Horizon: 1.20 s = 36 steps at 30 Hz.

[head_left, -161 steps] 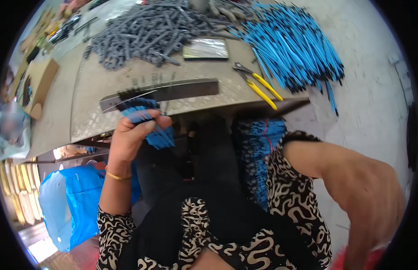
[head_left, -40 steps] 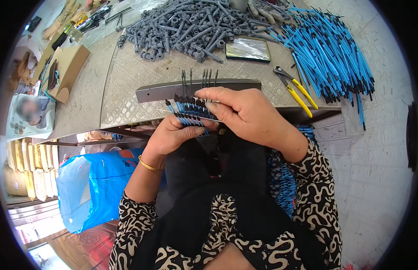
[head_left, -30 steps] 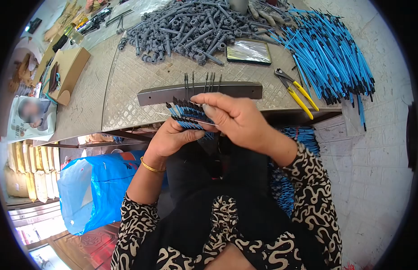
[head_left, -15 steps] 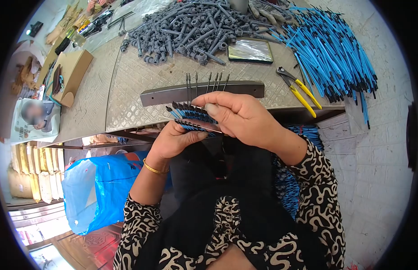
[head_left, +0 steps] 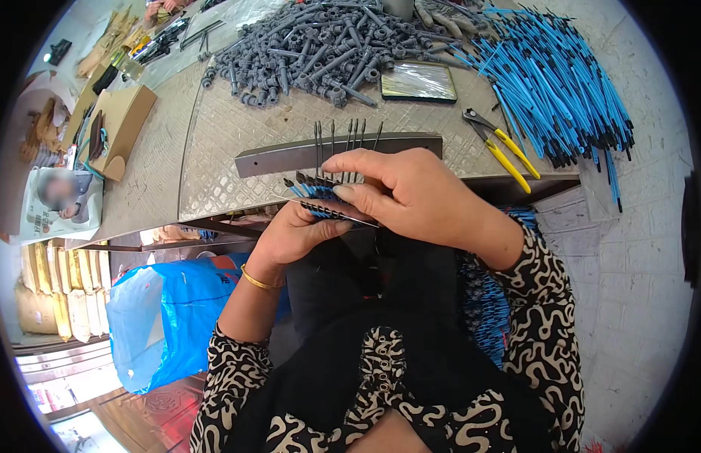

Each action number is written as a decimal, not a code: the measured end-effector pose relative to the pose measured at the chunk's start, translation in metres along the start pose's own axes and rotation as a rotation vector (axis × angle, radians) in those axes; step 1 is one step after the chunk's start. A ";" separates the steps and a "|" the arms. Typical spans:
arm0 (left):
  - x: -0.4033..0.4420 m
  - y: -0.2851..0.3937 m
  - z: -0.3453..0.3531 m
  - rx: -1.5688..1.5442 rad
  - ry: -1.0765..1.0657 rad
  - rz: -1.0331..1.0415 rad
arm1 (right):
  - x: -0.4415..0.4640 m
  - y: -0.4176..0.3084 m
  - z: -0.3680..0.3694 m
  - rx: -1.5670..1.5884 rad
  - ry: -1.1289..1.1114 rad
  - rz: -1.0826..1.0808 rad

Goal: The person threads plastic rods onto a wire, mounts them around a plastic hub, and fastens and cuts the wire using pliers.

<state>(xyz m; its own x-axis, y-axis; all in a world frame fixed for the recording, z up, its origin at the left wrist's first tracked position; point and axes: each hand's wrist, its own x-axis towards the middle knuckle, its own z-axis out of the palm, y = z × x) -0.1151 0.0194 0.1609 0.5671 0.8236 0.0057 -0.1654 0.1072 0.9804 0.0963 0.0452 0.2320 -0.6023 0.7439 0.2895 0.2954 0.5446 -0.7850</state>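
Gripping a bundle of slim blue black-tipped rods point(head_left: 312, 191) in our left hand point(head_left: 291, 237), we pinched its upper ends with our right hand point(head_left: 420, 190). Beyond both lay a dark metal bar point(head_left: 277, 159). The rods seemed light, stiffish, slippery, best held mid-length.

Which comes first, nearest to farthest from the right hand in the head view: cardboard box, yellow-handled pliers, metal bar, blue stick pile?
From the right hand:
1. Metal bar, just beyond it
2. Yellow-handled pliers, right
3. Blue stick pile, farther right
4. Cardboard box, far left
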 end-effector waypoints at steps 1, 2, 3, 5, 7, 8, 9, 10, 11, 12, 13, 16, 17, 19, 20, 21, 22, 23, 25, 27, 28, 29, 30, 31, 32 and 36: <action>0.000 0.000 0.000 0.012 0.001 -0.001 | 0.001 -0.005 -0.005 -0.157 0.004 -0.051; 0.000 0.000 0.000 0.025 0.003 -0.001 | 0.002 -0.008 -0.008 -0.222 0.001 -0.068; 0.000 0.000 0.000 0.039 0.006 0.000 | 0.004 -0.011 -0.009 -0.286 -0.002 -0.087; 0.000 0.000 -0.002 0.067 0.002 -0.008 | 0.005 -0.014 -0.009 -0.350 0.010 -0.096; 0.000 0.000 -0.003 0.087 0.008 -0.001 | 0.003 -0.015 -0.004 -0.350 0.039 -0.074; -0.001 -0.001 -0.002 0.092 0.016 0.012 | 0.003 -0.013 -0.001 -0.322 0.054 -0.067; -0.001 -0.002 -0.001 0.097 0.024 0.024 | 0.002 -0.010 0.003 -0.295 0.068 -0.060; -0.001 -0.002 -0.002 0.080 0.013 0.016 | 0.001 -0.007 0.006 -0.267 0.083 -0.052; -0.001 -0.002 -0.003 0.062 0.002 0.006 | 0.002 -0.003 0.006 -0.200 0.066 -0.070; -0.002 -0.003 -0.003 0.043 -0.009 -0.005 | 0.004 0.003 0.005 -0.132 0.047 -0.086; -0.002 -0.002 -0.002 0.057 -0.010 -0.006 | 0.005 0.006 0.004 -0.064 0.028 -0.102; -0.001 0.001 -0.001 0.103 0.007 -0.004 | 0.006 -0.002 0.000 -0.272 0.004 -0.113; -0.002 -0.001 -0.002 0.114 0.026 -0.011 | 0.006 -0.005 0.001 -0.270 0.029 -0.103; -0.002 -0.001 -0.002 0.122 0.044 -0.009 | 0.004 -0.009 0.005 -0.268 0.082 -0.080; -0.002 0.001 -0.001 0.117 0.046 0.000 | 0.004 -0.006 0.006 -0.240 0.087 -0.097; -0.002 0.001 -0.001 0.112 0.048 0.008 | 0.005 0.000 0.008 -0.212 0.091 -0.116; -0.003 -0.001 -0.002 0.112 0.035 0.002 | 0.006 0.002 0.009 -0.182 0.095 -0.134; -0.004 -0.005 -0.005 0.114 0.021 -0.004 | 0.006 0.000 0.006 -0.218 0.048 -0.110; -0.004 -0.006 -0.008 0.134 -0.013 -0.011 | 0.007 -0.010 -0.002 -0.291 -0.045 -0.062; -0.002 -0.006 -0.009 0.172 -0.055 -0.010 | 0.008 -0.009 -0.002 -0.313 -0.034 -0.107; -0.002 -0.003 -0.008 0.147 -0.055 -0.013 | 0.009 -0.009 -0.002 -0.325 -0.030 -0.130; -0.002 0.000 -0.005 0.122 -0.054 -0.018 | 0.009 -0.009 -0.003 -0.345 -0.039 -0.142; -0.002 0.003 -0.004 0.096 -0.052 -0.022 | 0.010 -0.008 -0.004 -0.366 -0.049 -0.155; -0.002 0.004 -0.003 0.095 -0.041 -0.042 | 0.011 -0.009 -0.005 -0.387 -0.059 -0.168; -0.002 0.005 -0.002 0.093 -0.030 -0.063 | 0.011 -0.010 -0.005 -0.393 -0.051 -0.174; -0.002 0.003 -0.006 0.163 -0.050 -0.056 | 0.012 -0.011 -0.003 -0.360 -0.012 -0.202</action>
<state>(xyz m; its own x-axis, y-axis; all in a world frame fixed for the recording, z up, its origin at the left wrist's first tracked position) -0.1214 0.0209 0.1629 0.6118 0.7897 -0.0442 -0.0020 0.0574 0.9983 0.0880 0.0487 0.2457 -0.6829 0.6047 0.4099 0.4094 0.7814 -0.4709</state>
